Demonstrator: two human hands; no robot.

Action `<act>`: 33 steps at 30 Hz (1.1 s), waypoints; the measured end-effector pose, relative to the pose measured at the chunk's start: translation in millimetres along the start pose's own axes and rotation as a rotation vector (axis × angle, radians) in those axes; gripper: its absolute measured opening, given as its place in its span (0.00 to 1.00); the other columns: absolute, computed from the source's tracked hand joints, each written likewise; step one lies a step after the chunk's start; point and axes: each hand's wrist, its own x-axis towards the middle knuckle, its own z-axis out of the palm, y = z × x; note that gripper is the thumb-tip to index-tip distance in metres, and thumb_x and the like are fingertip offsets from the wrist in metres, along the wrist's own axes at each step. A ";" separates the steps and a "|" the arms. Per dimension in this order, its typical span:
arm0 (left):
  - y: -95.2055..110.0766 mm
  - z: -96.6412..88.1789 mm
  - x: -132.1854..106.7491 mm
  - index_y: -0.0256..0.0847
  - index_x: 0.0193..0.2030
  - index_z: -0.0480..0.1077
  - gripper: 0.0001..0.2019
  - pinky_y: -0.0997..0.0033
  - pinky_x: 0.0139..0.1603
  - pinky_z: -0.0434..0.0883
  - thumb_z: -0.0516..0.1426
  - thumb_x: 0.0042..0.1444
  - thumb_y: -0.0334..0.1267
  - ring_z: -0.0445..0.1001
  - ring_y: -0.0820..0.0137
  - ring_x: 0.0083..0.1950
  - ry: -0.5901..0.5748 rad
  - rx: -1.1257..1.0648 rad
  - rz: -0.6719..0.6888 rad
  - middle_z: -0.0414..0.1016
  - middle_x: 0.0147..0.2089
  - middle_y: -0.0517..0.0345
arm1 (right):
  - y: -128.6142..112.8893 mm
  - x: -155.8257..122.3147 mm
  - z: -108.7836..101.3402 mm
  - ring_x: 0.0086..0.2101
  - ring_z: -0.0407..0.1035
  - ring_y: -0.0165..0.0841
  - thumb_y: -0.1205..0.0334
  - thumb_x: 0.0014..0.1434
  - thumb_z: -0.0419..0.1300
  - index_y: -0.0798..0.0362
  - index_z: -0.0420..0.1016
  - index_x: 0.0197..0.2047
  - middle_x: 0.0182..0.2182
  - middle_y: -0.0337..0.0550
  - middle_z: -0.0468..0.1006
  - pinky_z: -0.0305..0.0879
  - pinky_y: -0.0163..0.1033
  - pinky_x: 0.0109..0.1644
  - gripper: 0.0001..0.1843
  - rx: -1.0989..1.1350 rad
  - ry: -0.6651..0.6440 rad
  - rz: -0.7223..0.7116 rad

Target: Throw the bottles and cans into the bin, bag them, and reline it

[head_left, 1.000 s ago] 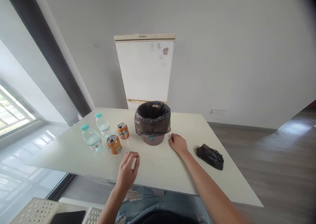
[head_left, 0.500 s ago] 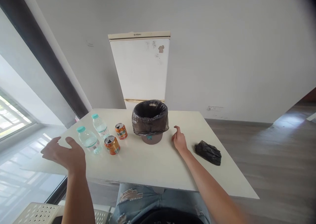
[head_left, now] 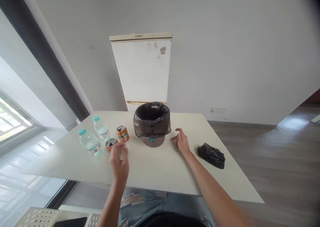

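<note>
My left hand (head_left: pixel 119 160) hovers at the nearer orange drink can (head_left: pixel 110 143), its fingers apart and hiding much of that can; whether it touches is unclear. Just behind stands a second orange drink can (head_left: pixel 122 134). To the left are two clear plastic bottles with teal caps, the nearer bottle (head_left: pixel 90 143) and the farther bottle (head_left: pixel 102 128). My right hand (head_left: pixel 182 142) rests on the table with fingers spread, holding nothing. It lies between a trash bin (head_left: pixel 154 142) lined with a black bag (head_left: pixel 151 128) and a crumpled black plastic bag (head_left: pixel 211 155).
The pale table (head_left: pixel 155 168) has a near edge just before my lap. A white refrigerator (head_left: pixel 143 70) stands behind it against the grey wall. A perforated plastic seat (head_left: pixel 37 217) with a dark flat object (head_left: pixel 71 222) is at lower left.
My left hand has swung right and inward, from beside the bottles to the nearer can. My right hand stays in place, its fingers slightly shifted. Cans, bottles and bin stand where they were.
</note>
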 end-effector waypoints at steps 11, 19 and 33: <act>-25.5 100.9 -11.5 0.43 0.68 0.63 0.32 0.46 0.70 0.68 0.61 0.55 0.33 0.68 0.49 0.73 -0.448 -0.164 -0.307 0.72 0.69 0.41 | 15.5 14.4 10.2 0.49 0.80 0.42 0.43 0.70 0.45 0.43 0.46 0.40 0.60 0.60 0.79 0.73 0.44 0.43 0.15 0.194 -0.079 -0.079; -17.2 108.2 -25.4 0.41 0.73 0.62 0.37 0.50 0.67 0.71 0.60 0.55 0.32 0.70 0.51 0.71 -0.453 -0.183 -0.333 0.72 0.71 0.44 | 25.1 22.4 20.6 0.57 0.73 0.42 0.37 0.62 0.60 0.43 0.48 0.41 0.65 0.52 0.76 0.69 0.46 0.51 0.26 0.452 -0.118 -0.060; 13.7 102.8 -56.6 0.39 0.76 0.62 0.39 0.54 0.73 0.66 0.58 0.54 0.32 0.67 0.54 0.75 -0.524 -0.255 -0.387 0.69 0.74 0.45 | 13.4 18.9 9.6 0.34 0.65 0.36 0.43 0.52 0.71 0.46 0.54 0.30 0.28 0.34 0.64 0.67 0.43 0.43 0.28 0.661 -0.039 0.098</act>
